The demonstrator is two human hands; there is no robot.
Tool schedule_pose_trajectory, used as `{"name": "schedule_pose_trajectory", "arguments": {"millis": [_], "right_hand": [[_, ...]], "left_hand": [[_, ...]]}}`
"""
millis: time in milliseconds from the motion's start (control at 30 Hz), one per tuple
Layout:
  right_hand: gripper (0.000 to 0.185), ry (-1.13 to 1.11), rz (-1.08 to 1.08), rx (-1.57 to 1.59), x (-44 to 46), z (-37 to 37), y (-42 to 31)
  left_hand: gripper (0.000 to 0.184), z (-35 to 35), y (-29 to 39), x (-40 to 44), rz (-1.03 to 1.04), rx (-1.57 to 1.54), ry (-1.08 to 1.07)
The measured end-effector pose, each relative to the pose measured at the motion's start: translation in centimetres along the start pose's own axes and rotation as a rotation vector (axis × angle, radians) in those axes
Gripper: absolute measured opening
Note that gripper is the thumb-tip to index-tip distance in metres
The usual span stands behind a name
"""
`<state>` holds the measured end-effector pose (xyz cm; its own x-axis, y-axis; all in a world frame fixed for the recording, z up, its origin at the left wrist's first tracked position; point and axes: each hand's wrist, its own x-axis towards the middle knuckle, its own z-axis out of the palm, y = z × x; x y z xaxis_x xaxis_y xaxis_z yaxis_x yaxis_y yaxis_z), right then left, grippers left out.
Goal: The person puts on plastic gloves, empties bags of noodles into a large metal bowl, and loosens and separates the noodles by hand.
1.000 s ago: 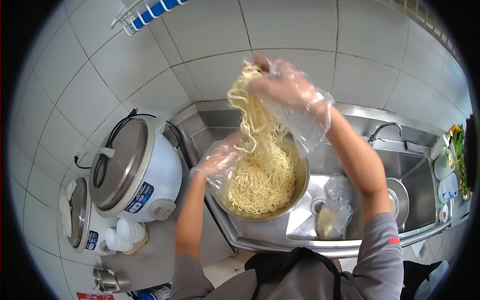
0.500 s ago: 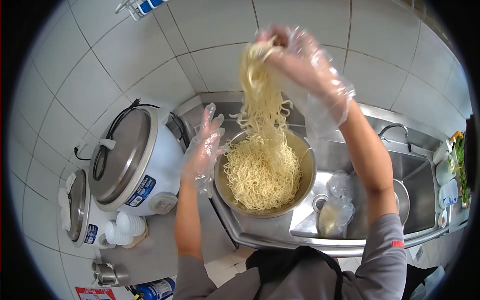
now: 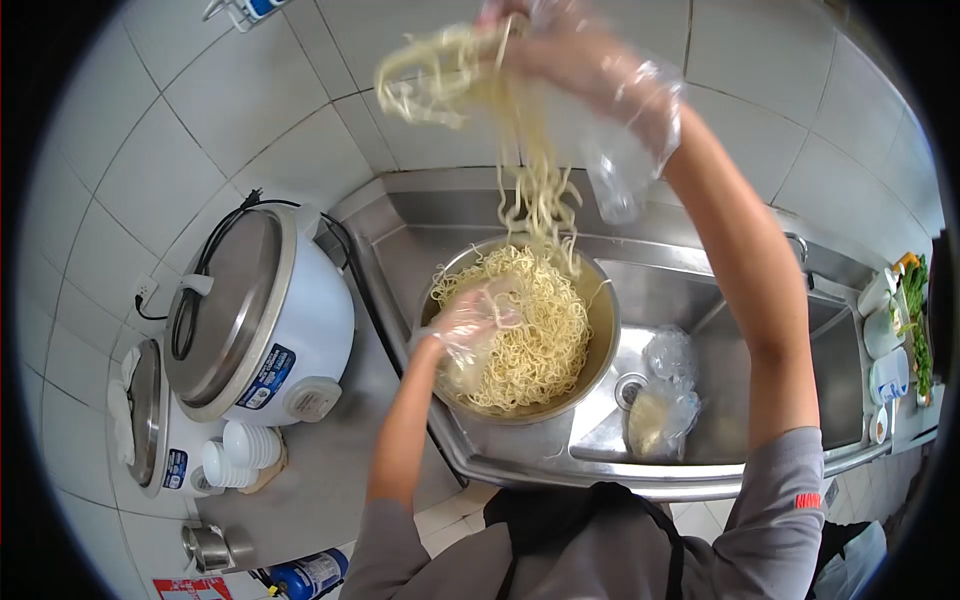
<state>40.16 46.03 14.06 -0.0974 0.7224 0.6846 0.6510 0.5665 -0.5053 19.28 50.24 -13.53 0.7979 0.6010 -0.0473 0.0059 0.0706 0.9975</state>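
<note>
High above the pot, my right hand in a clear plastic glove grips a bunch of pale yellow noodles. Some strands swing out to the left, while others hang down to the heap below. A wide metal pot holds a large mound of the same noodles. My left hand, also gloved, lies on the left side of that mound. Its fingers are blurred and partly hidden, so their grip does not show.
Left of the pot stands a large rice cooker, with a smaller cooker behind and stacked white bowls nearby. A clear plastic bag with something pale inside lies in the steel sink. Containers and green vegetables line the right.
My right hand has risen and moved slightly left, and the noodles in it now swing leftward. My left hand has come from beside the pot down onto the noodles. The view has shifted slightly.
</note>
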Motion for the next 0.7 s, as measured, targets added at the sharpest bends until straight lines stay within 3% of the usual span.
{"name": "schedule_pose_trajectory", "arguments": {"millis": [67, 133, 167, 233, 267, 300, 367, 467, 567, 700], "right_hand": [[0.046, -0.367, 0.121, -0.157, -2.3, 1.6, 1.6], [0.043, -0.525, 0.071, -0.311, -6.4, 4.5, 4.0], [0.042, -0.554, 0.151, -0.288, -8.2, 4.9, 3.9], [0.042, -0.606, 0.222, -0.318, -10.5, 5.7, 6.6], [0.042, -0.632, 0.215, -0.369, -11.8, 6.6, 9.4], [0.043, -0.614, 0.321, -0.433, -13.2, 6.6, 10.5], [0.045, -0.571, 0.522, -0.537, -16.7, 6.8, 13.9], [0.047, -0.392, 0.631, -0.424, -23.6, 8.9, 22.8], [0.045, -0.290, 0.813, -0.422, -23.3, 9.3, 21.3], [0.035, -0.330, 0.770, -0.478, -23.1, 9.0, 22.4]], "left_hand": [[0.076, -1.7, 0.9, -1.9, -0.029, 0.254, 0.025], [0.083, -2.5, 1.8, -3.7, -0.072, 0.402, 0.041], [0.086, -2.4, 2.6, -4.5, -0.096, 0.448, 0.046], [0.079, -2.4, 4.7, -5.5, -0.149, 0.449, -0.088], [0.077, -3.4, 3.8, -5.7, -0.065, 0.597, -0.140], [0.076, -4.5, 2.5, -5.7, 0.021, 0.744, -0.192], [0.048, -8.9, -2.5, -4.2, -0.059, 0.673, -0.359], [0.024, -8.2, -1.6, -2.8, -0.298, 1.012, -0.291], [0.029, -9.9, 0.2, -2.2, -0.413, 1.081, -0.278], [0.037, -13.9, -1.5, 2.4, -0.266, 0.767, -0.168]]}}
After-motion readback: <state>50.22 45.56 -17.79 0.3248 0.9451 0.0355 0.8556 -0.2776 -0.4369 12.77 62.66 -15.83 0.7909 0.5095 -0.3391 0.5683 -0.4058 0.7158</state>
